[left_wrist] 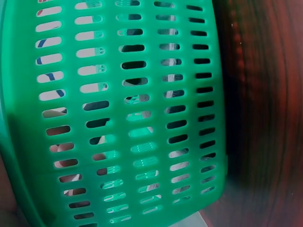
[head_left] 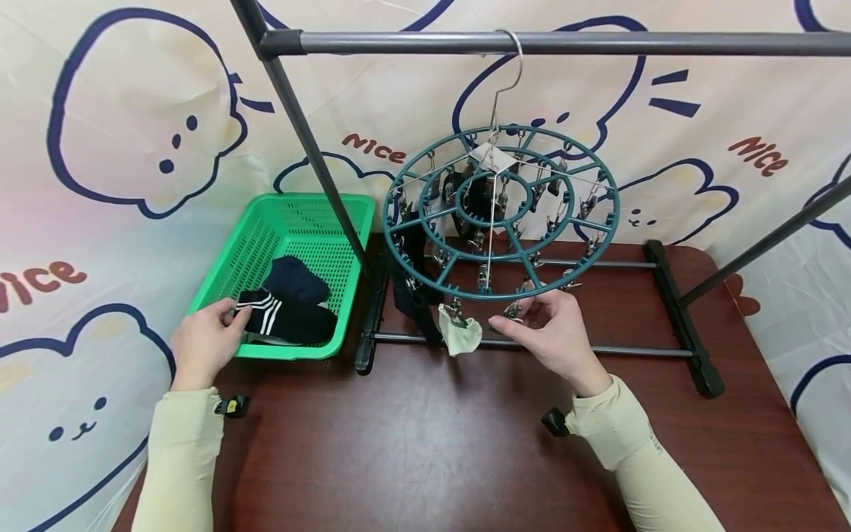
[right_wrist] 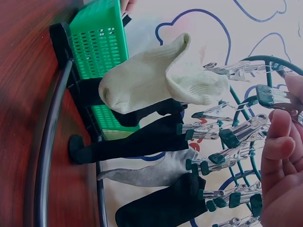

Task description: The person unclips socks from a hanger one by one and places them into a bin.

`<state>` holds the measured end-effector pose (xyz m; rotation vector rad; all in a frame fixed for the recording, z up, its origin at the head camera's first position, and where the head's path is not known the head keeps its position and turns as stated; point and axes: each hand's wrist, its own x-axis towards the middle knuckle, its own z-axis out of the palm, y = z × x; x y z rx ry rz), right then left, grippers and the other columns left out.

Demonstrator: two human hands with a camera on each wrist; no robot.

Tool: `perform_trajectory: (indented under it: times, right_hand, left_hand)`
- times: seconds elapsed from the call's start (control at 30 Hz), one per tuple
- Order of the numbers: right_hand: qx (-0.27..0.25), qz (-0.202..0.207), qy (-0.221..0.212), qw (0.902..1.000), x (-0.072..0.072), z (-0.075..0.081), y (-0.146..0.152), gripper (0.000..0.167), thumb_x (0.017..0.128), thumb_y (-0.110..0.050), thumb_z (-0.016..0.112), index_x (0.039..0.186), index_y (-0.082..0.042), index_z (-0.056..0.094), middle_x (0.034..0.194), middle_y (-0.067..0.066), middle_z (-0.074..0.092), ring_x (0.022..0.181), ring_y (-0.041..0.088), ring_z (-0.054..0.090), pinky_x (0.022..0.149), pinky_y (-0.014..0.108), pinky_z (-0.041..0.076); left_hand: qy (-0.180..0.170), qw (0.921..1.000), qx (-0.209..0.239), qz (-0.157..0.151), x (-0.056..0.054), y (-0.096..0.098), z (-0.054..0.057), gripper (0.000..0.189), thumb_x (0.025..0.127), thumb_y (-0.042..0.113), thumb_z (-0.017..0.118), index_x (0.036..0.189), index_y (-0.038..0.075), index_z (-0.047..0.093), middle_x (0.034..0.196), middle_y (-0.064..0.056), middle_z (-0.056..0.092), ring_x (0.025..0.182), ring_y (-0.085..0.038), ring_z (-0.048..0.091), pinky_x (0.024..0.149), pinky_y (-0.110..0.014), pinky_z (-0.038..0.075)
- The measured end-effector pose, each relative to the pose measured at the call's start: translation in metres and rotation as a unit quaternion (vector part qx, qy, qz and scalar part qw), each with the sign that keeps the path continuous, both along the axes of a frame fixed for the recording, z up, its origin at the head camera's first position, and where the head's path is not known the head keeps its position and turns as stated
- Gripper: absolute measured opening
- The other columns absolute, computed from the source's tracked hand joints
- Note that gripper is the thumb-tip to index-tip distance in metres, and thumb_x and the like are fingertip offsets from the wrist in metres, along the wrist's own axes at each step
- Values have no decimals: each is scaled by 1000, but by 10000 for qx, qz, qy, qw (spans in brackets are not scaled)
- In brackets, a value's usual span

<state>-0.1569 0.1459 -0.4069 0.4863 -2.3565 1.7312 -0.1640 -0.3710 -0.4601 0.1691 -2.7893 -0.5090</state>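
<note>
My left hand (head_left: 209,340) reaches over the near-left rim of a green basket (head_left: 229,251) and pinches the cuff of a black sock with white stripes (head_left: 302,319). A dark navy sock (head_left: 295,279) lies behind it. Thumb and fingers of my right hand (head_left: 558,332) pinch a metal clip (head_left: 513,310) with dark green tips, at the near side of a round green clip hanger (head_left: 614,214). Just left of that hand a cream sock (right_wrist: 142,78) hangs from another clip. In the left wrist view the basket wall hides the left hand's fingers.
The hanger hooks over a dark metal rail (head_left: 399,43) whose stand has black feet (head_left: 705,369) on the brown table (head_left: 412,428). Black socks (right_wrist: 137,139) and a grey sock (right_wrist: 151,171) hang from further clips. A patterned sheet (head_left: 372,96) covers the back.
</note>
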Motion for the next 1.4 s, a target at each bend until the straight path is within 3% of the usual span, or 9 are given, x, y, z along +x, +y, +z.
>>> perform_trajectory:
  times: [0.13, 0.3, 0.53, 0.77, 0.93, 1.1, 1.23, 1.4]
  right_hand:
    - [-16, -22, -43, 10000, 1, 0, 0, 22, 80, -1, 85, 80, -1, 63, 75, -11, 68, 58, 9, 55, 56, 24, 48]
    - [-76, 10, -60, 10000, 2, -1, 0, 21, 80, 0, 85, 80, 0, 64, 76, -11, 69, 59, 8, 56, 57, 24, 49]
    - [-56, 18, -18, 10000, 1, -2, 0, 21, 80, 0, 85, 80, 0, 64, 76, -12, 68, 59, 8, 57, 57, 23, 49]
    - [-36, 16, 18, 10000, 0, -3, -1, 22, 80, 0, 85, 81, -1, 63, 76, -11, 68, 58, 9, 54, 56, 24, 48]
    - [-25, 66, 35, 10000, 0, -3, -1, 21, 80, 0, 85, 81, -1, 63, 76, -10, 67, 58, 9, 54, 56, 24, 48]
    - [39, 22, 38, 10000, 1, -2, -2, 21, 80, -1, 85, 81, -1, 64, 76, -11, 67, 59, 9, 56, 57, 24, 49]
    - [59, -21, 4, 10000, 1, -2, -2, 22, 80, -2, 86, 81, -1, 64, 75, -11, 67, 58, 9, 55, 57, 24, 49]
    - [26, -6, -14, 10000, 2, -2, -2, 22, 80, -1, 86, 81, -1, 64, 75, -11, 68, 58, 9, 56, 57, 24, 49]
  left_hand:
    - [-214, 9998, -43, -3, -1, 2, 1, 31, 104, 34, 59, 114, 8, 72, 79, -11, 71, 68, -32, 62, 53, -39, 37]
    - [-265, 9995, -145, 80, -1, 4, 2, 27, 105, 30, 56, 102, 7, 68, 72, -8, 58, 67, -33, 57, 54, -40, 33]
    - [-485, 9984, -114, 270, -3, 4, 1, 35, 106, 26, 53, 125, -1, 66, 115, -27, 64, 98, -51, 63, 72, -62, 45]
    - [-376, 9978, 351, 411, -3, 4, 4, 35, 103, 19, 53, 135, 8, 47, 108, -23, 71, 86, -46, 65, 62, -50, 41]
    - [-212, 9994, 55, 253, -2, 5, 3, 18, 102, 17, 53, 117, 12, 62, 102, -21, 70, 75, -41, 62, 57, -46, 39]
    - [-442, 9987, -57, 227, -3, 6, 2, 28, 103, 20, 49, 113, 10, 73, 98, -22, 72, 72, -37, 61, 56, -44, 40]
    - [-676, 9974, -146, 221, -3, 6, 1, 34, 106, 26, 46, 115, 10, 75, 104, -24, 74, 80, -42, 64, 58, -47, 43]
    - [-976, 9947, -283, 172, -3, 5, 2, 43, 109, 35, 45, 126, 6, 71, 125, -28, 68, 103, -54, 64, 73, -62, 47]
